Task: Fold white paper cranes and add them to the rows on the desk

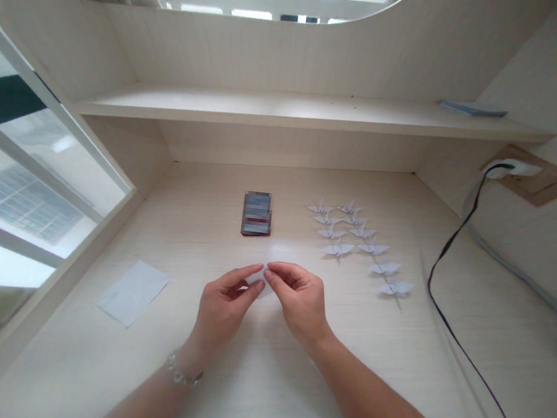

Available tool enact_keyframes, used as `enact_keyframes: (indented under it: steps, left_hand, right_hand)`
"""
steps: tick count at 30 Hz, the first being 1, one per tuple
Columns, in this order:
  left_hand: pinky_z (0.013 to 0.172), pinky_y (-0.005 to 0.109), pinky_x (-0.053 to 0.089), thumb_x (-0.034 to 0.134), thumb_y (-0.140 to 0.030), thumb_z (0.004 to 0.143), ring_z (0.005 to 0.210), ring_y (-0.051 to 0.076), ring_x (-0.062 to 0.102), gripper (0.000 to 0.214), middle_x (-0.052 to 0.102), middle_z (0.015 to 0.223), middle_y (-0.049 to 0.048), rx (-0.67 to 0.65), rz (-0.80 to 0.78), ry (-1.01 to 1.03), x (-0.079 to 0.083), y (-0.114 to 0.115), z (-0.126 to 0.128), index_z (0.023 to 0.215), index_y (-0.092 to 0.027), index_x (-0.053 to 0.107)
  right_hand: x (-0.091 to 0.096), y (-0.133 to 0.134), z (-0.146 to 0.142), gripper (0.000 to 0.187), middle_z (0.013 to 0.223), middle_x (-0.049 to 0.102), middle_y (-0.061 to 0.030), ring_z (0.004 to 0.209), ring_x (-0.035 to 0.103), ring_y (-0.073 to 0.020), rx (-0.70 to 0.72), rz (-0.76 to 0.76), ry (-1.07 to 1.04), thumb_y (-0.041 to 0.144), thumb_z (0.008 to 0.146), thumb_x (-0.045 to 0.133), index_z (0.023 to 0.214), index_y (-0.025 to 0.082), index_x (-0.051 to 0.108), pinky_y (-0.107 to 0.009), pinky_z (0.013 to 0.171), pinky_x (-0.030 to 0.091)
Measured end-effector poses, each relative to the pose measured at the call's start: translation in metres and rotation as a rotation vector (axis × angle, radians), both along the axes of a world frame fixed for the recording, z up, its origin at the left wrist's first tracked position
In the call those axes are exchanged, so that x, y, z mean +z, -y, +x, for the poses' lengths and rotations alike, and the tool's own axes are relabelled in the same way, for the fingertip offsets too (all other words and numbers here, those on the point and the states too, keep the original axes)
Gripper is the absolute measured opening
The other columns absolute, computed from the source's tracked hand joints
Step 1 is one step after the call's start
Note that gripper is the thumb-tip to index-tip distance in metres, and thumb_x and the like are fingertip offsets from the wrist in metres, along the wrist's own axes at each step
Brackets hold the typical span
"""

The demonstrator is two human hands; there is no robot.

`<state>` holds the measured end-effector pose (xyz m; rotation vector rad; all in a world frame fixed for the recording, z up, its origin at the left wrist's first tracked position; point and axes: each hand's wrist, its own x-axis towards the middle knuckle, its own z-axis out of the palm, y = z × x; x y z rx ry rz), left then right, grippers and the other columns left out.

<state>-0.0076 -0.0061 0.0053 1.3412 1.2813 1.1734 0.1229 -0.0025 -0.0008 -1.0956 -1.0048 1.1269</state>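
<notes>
My left hand and my right hand meet above the middle of the desk. Their fingertips pinch a small piece of folded white paper, which is partly hidden by my fingers. A flat sheet of pale paper lies to the left of my hands, out of their reach by a short gap. Ahead and to the right stand several white origami cranes in two rough rows. A small dark rectangular pack, blurred in the picture, lies straight ahead.
The light wooden desk is backed by a shelf with a flat blue-grey booklet on it. A black cable runs from a wall socket down the right side. A window lies to the left.
</notes>
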Motion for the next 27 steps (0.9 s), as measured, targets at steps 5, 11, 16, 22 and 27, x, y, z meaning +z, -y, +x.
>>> enact_keyframes:
  steps: [5, 11, 16, 22, 27]
  left_hand:
    - [0.062, 0.021, 0.052, 0.068, -0.025, 0.07, 0.07, 0.012, 0.061, 0.031, 0.069, 0.088, 0.0046, -0.001, -0.008, -0.011, -0.0021, -0.0004, -0.0005, 0.1, -0.019, 0.067]
    - [0.063, 0.021, 0.052, 0.068, -0.025, 0.069, 0.071, 0.014, 0.062, 0.03, 0.069, 0.086, 0.0052, 0.006, -0.006, 0.007, -0.0011, 0.0003, 0.0014, 0.098, -0.019, 0.069]
    - [0.063, 0.021, 0.052, 0.069, -0.025, 0.068, 0.071, 0.014, 0.062, 0.029, 0.07, 0.087, 0.0054, 0.016, -0.01, 0.025, -0.0001, 0.0011, 0.0023, 0.096, -0.019, 0.069]
    - [0.062, 0.019, 0.051, 0.068, -0.024, 0.069, 0.069, 0.012, 0.061, 0.028, 0.069, 0.089, 0.0044, -0.004, 0.008, 0.033, -0.0033, 0.0007, 0.0021, 0.097, -0.02, 0.067]
    - [0.062, 0.019, 0.051, 0.068, -0.024, 0.07, 0.069, 0.012, 0.061, 0.028, 0.069, 0.089, 0.0043, -0.002, 0.016, 0.016, -0.0043, 0.001, 0.0016, 0.098, -0.019, 0.067]
  right_hand:
    - [0.0002, 0.0, 0.0005, 0.015, 0.079, 0.071, -0.0045, 0.071, 0.065, -0.0167, 0.007, 0.014, -0.003, 0.026, 0.069, 0.069, 0.082, 0.018, 0.071, -0.027, 0.065, 0.052]
    - [0.001, 0.0009, 0.0004, 0.015, 0.077, 0.071, -0.0041, 0.069, 0.065, -0.0158, 0.017, -0.006, -0.031, 0.025, 0.068, 0.07, 0.081, 0.018, 0.071, -0.027, 0.064, 0.052]
    - [-0.0008, -0.0003, -0.0003, 0.013, 0.074, 0.07, -0.0036, 0.066, 0.064, -0.0146, 0.013, -0.001, -0.049, 0.024, 0.068, 0.07, 0.079, 0.018, 0.07, -0.025, 0.062, 0.051]
    - [-0.0019, 0.0, -0.0015, 0.018, 0.074, 0.07, -0.0033, 0.068, 0.065, -0.015, 0.023, -0.02, -0.121, 0.023, 0.067, 0.071, 0.083, 0.017, 0.067, -0.025, 0.061, 0.052]
    - [0.0005, 0.0004, -0.0008, 0.019, 0.075, 0.07, -0.003, 0.069, 0.066, -0.0152, 0.03, -0.034, -0.125, 0.023, 0.066, 0.071, 0.083, 0.017, 0.066, -0.025, 0.062, 0.052]
